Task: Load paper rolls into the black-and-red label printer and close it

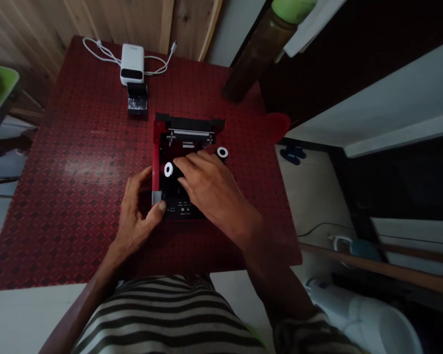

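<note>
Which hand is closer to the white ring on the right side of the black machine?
The right hand is closer, with its fingers a little way from the white ring. The left hand is farther away, at the near left corner of the black machine.

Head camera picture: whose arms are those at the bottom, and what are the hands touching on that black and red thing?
This picture comes from a camera worn on a person's head, looking down, so you see what they see. That's why their striped shirt shows at the bottom. Their left hand is at the front corner of a black and red boxy machine, near its red side. Their right hand is spread over the top, between two round white rings. I can't see either hand clearly holding anything. The red patterned table also has a white box with a white cable and a dark bottle with a green top.
</note>
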Tool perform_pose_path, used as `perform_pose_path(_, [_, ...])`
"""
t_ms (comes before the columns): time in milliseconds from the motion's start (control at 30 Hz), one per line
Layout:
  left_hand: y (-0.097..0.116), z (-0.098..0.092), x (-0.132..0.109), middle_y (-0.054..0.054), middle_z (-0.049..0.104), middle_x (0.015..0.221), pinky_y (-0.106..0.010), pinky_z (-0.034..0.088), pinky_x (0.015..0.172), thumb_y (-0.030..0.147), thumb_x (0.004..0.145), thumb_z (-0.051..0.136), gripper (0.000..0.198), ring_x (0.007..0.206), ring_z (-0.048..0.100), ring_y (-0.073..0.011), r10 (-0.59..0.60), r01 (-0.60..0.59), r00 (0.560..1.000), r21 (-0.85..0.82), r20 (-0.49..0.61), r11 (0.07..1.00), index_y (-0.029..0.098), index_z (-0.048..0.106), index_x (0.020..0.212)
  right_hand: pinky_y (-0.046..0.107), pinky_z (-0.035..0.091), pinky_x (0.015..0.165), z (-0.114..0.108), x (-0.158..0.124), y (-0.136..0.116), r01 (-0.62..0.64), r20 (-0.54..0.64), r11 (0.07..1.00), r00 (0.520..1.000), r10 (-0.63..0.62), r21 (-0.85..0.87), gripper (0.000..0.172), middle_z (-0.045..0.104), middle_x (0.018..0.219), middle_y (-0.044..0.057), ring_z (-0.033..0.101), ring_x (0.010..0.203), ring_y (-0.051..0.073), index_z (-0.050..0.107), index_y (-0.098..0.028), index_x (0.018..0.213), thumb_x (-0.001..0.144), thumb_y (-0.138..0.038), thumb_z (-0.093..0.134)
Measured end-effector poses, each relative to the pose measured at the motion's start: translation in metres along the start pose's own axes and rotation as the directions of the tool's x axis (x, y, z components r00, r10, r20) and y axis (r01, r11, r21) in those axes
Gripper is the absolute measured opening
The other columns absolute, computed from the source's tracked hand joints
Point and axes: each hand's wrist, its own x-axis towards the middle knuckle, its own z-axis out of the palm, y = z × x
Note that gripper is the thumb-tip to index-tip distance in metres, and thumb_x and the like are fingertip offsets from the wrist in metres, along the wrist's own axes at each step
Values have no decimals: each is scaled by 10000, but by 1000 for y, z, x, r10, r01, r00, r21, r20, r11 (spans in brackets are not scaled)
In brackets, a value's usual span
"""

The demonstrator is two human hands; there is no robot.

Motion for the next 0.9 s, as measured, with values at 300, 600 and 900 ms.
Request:
perform_pose_path(300, [-2,-3,-3,-160,706,1658,-672,575,1275,750,1079,764,791,1492,695,-415,-15,14,999,29,44,999,310,624,1721,487,578,1223,-14,16,-21,-54,187,990,979,78,-130,462,876,1329,209,762,1422,350,856,-107,1311,1155,47,449])
perform_pose_path(600, [3,-5,-4,-159,695,1664,-646,580,1275,705,1111,753,769,1495,693,-401,-6,5,998,21,61,1000,295,597,1742,463,698,992,19,31,10,-26,133,998,991,35,-65,399,891,1179,126,855,1082,312,884,-218,1225,1133,0,563])
perform_pose_path(900, [6,-4,0,-166,722,1594,-636,601,1268,727,1063,799,795,1467,729,-404,-58,59,997,-23,48,998,283,636,1701,448,633,1183,4,-3,26,160,12,946,985,-170,282,511,892,1322,66,795,1254,253,869,-237,1302,1097,77,523])
